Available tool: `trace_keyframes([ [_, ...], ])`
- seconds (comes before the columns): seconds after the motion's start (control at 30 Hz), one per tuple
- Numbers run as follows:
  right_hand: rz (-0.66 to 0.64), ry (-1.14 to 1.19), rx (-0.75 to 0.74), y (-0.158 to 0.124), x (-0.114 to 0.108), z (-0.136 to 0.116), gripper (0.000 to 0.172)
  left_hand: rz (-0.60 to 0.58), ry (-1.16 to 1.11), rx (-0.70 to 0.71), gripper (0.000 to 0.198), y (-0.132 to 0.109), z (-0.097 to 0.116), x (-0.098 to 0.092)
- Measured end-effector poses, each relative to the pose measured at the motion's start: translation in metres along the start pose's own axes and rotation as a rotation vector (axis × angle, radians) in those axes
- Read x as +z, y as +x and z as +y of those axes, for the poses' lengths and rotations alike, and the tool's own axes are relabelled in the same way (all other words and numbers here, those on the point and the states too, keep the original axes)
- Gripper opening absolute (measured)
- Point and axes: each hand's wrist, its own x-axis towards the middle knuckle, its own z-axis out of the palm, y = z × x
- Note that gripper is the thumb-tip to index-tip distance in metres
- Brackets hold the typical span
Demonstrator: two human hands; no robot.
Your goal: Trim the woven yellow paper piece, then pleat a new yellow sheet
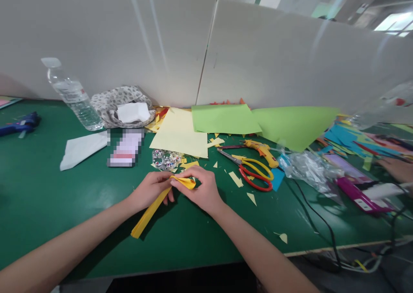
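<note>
Both hands are pinched on one yellow paper strip (149, 214): the left hand (154, 190) has thumb and fingers together where the strip turns, and the right hand (203, 189) grips its short, folded end between thumb and forefinger. Taking that grip as the clock's centre, with twelve away from the person, the long tail slants out towards seven and the gathered end points to about three. Whether the tail's tip touches the table (200, 248) is hard to tell.

The step looks like shaping a fold at the turn. To do it well, the left pinch should act as a firm anchor right at the bend, while the right thumb presses the layers flat from the bend outward. The strip appears to be several layers thick, so their edges want lining up before any hard crease; a skewed layer would likely leave the fold crooked. A light touch suits the gathered end, which could crush or tear.

Just beyond the fingers, near twelve, lies a clear packet of beads (165, 158), with a pale yellow sheet (182, 134) behind it. Scissors (258, 182) lie at three among loose paper scraps (236, 179), and a yellow glue gun (263, 150) sits between two and three, its cord well clear of the work.
</note>
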Motion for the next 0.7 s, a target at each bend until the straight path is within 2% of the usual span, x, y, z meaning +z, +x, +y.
trace_keyframes([
  [0.2, -0.095, -0.229, -0.285, -0.006, 0.004, 0.005, 0.012, 0.025, -0.058, -0.016, 0.027, 0.001, 0.003, -0.001],
  [0.33, -0.197, -0.37, -0.336, -0.01, 0.008, 0.009, 0.018, 0.08, -0.077, -0.051, 0.035, 0.001, 0.004, -0.001],
  [0.43, -0.149, -0.264, -0.2, -0.007, 0.003, 0.009, 0.026, 0.05, -0.036, -0.055, 0.035, 0.001, 0.006, -0.002],
  [0.5, -0.092, -0.154, -0.014, -0.003, -0.002, 0.009, 0.031, 0.003, -0.013, -0.066, 0.034, 0.001, 0.008, -0.004],
  [0.57, -0.067, -0.058, 0.153, 0.0, -0.007, 0.01, 0.025, -0.057, 0.004, -0.07, 0.03, -0.001, 0.013, -0.007],
  [0.63, -0.106, -0.034, 0.233, 0.003, -0.009, 0.011, 0.023, -0.14, 0.062, -0.054, 0.023, -0.004, 0.017, -0.01],
  [0.7, -0.178, -0.092, 0.23, 0.004, -0.01, 0.012, 0.033, -0.233, 0.18, -0.024, 0.02, -0.006, 0.02, -0.011],
])
